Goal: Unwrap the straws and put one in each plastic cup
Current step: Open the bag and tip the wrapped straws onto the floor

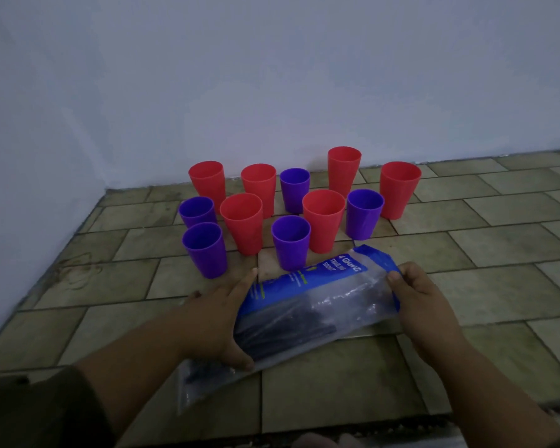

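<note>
Your left hand [219, 321] pins the straw packet [307, 305] to the floor; your right hand [414, 286] pinches its blue end: tear there, gently

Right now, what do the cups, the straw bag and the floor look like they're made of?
Red cups and purple cups: likely matte plastic, uniform colour, thin rims. Straw packet: thin clear plastic film with a blue printed header, glossy and crinkled, dark straws showing through. Floor: seemingly stone or ceramic tiles, dull, with dark joints.
</note>
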